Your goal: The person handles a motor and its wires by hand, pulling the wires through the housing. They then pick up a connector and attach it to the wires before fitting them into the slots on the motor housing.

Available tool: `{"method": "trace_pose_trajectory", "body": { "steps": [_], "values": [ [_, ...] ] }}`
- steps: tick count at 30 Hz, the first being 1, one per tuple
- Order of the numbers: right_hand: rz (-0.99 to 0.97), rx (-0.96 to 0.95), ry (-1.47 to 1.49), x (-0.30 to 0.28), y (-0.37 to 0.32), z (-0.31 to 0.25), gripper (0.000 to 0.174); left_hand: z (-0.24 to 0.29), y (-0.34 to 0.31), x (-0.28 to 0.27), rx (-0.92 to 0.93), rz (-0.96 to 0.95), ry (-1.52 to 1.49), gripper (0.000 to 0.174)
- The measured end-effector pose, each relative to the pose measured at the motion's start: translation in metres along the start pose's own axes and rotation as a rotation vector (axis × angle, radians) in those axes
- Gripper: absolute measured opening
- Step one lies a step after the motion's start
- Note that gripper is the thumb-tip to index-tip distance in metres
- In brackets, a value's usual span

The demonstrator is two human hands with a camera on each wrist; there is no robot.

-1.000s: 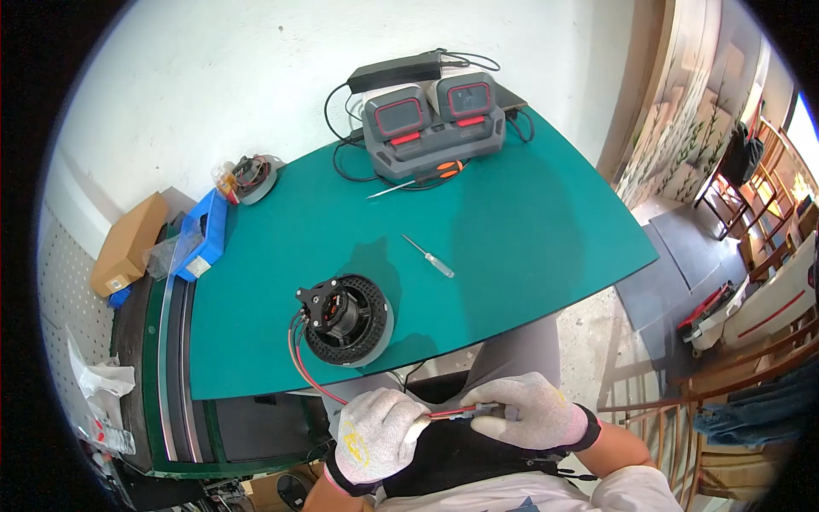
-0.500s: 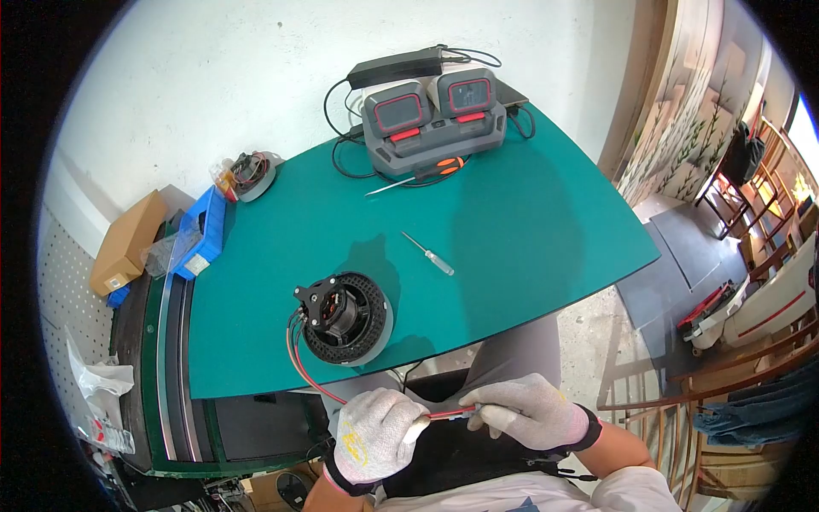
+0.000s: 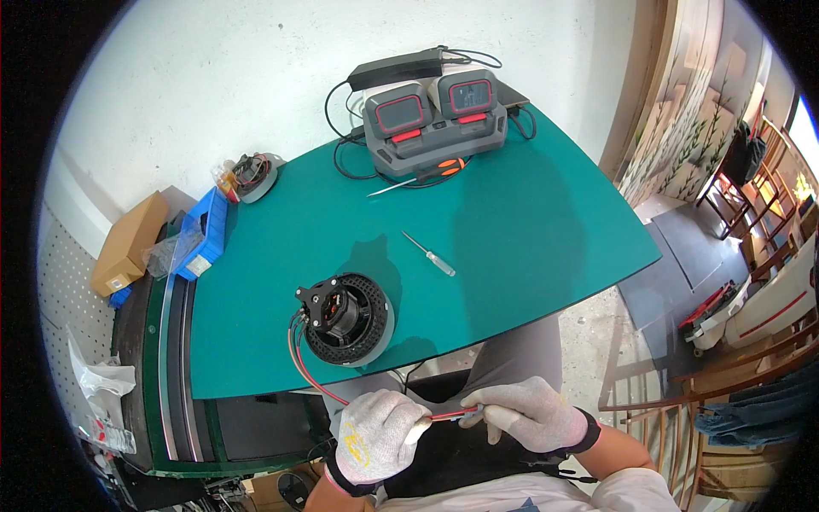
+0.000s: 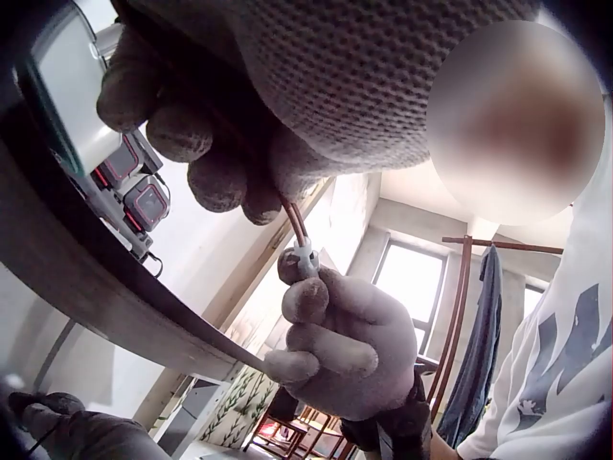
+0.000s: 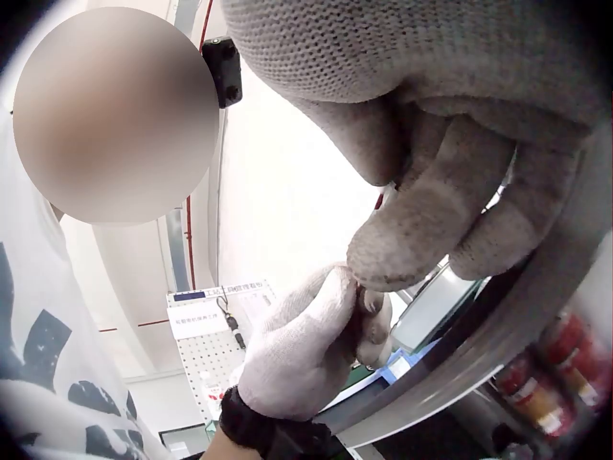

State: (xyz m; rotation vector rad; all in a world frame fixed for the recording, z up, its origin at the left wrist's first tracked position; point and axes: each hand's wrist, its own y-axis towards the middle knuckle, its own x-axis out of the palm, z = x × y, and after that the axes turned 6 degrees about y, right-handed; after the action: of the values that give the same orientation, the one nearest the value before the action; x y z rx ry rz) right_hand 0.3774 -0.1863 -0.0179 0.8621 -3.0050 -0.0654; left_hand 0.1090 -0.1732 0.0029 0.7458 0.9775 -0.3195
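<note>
Both hands wear pale knit gloves and meet below the table's front edge. My left hand (image 3: 375,437) grips a pair of red and dark wires (image 3: 448,416) that come from a round black motor (image 3: 348,322). At the end of these wires, my right hand (image 3: 527,413) pinches a small grey-white connector (image 4: 306,259) between thumb and fingertips. A short length of wire shows between the two hands. The motor sits on the green table, near its front edge. In the right wrist view, the fingers hide most of the connector.
A clear-handled screwdriver (image 3: 429,255) lies mid-table. At the back stand a twin battery charger (image 3: 437,136) and an orange-handled screwdriver (image 3: 447,167). Along the left are a blue bin (image 3: 205,232), a cardboard box (image 3: 130,243) and a second wired round part (image 3: 254,177).
The right hand's fingers have shifted and drawn together at the connector; a grey piece that showed below them is now covered. The left hand and motor stay put.
</note>
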Motion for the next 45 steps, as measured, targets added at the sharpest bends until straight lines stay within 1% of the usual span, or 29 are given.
{"method": "trace_pose_trajectory", "body": {
  "steps": [10, 17, 20, 22, 23, 25, 26, 28, 29, 31, 32, 33, 35, 37, 39, 41, 43, 45],
  "values": [
    [0.011, -0.023, 0.002, 0.001, 0.000, 0.000, 0.034, -0.001, -0.001, 0.002, 0.005, -0.001, 0.008, 0.022],
    [0.013, -0.041, -0.010, 0.000, -0.001, 0.003, 0.035, -0.001, 0.000, 0.001, 0.010, 0.010, -0.013, 0.025],
    [0.031, -0.015, -0.073, -0.001, 0.000, 0.001, 0.033, -0.002, -0.001, 0.001, 0.011, 0.008, -0.006, 0.025],
    [0.186, -0.160, -0.235, 0.001, 0.004, -0.001, 0.036, -0.003, -0.001, 0.001, 0.009, 0.008, 0.002, 0.024],
    [0.184, -0.161, -0.237, 0.001, 0.008, -0.005, 0.036, -0.003, -0.001, 0.002, 0.012, 0.005, 0.011, 0.024],
    [0.254, -0.411, -0.587, 0.000, 0.018, -0.012, 0.040, -0.002, -0.001, 0.003, 0.016, 0.003, 0.019, 0.024],
    [0.254, -0.412, -0.589, 0.000, 0.022, -0.013, 0.040, -0.001, 0.000, 0.003, 0.028, -0.004, 0.033, 0.024],
    [0.108, -0.553, -0.721, 0.002, 0.031, -0.011, 0.035, 0.001, 0.002, 0.005, 0.040, -0.006, 0.050, 0.025],
    [0.106, -0.558, -0.723, 0.004, 0.035, -0.008, 0.035, 0.001, 0.002, 0.005, 0.059, 0.004, 0.061, 0.025],
    [0.031, -0.620, -0.790, 0.010, 0.042, -0.004, 0.030, 0.001, 0.002, 0.004, 0.073, 0.021, 0.079, 0.025],
    [0.044, -0.560, -0.806, 0.015, 0.042, -0.008, 0.020, 0.001, 0.000, 0.004, 0.065, 0.007, 0.091, 0.025],
    [0.032, -0.568, -0.804, 0.016, 0.043, -0.009, 0.020, 0.000, -0.002, 0.003, 0.054, -0.007, 0.103, 0.024],
    [-0.016, -0.502, -0.876, 0.015, 0.044, -0.010, 0.021, -0.002, -0.004, 0.003, 0.048, 0.015, 0.147, 0.023],
    [-0.042, -0.535, -0.889, 0.014, 0.046, -0.013, 0.021, -0.002, -0.005, 0.001, 0.079, 0.020, 0.143, 0.023],
    [-0.070, -0.569, -0.903, 0.014, 0.049, -0.017, 0.020, -0.001, -0.007, -0.003, 0.057, 0.025, 0.200, 0.024],
    [-0.009, -0.619, -0.916, 0.013, 0.050, -0.022, 0.017, -0.001, -0.006, -0.009, 0.130, 0.029, 0.248, 0.025],
    [-0.033, -0.636, -0.948, 0.009, 0.053, -0.022, 0.015, -0.007, -0.010, -0.009, 0.120, 0.070, 0.293, 0.026],
    [0.030, -0.626, -0.964, 0.004, 0.056, -0.024, 0.014, -0.018, -0.013, -0.013, 0.205, 0.167, 0.428, 0.027]
  ]
}}
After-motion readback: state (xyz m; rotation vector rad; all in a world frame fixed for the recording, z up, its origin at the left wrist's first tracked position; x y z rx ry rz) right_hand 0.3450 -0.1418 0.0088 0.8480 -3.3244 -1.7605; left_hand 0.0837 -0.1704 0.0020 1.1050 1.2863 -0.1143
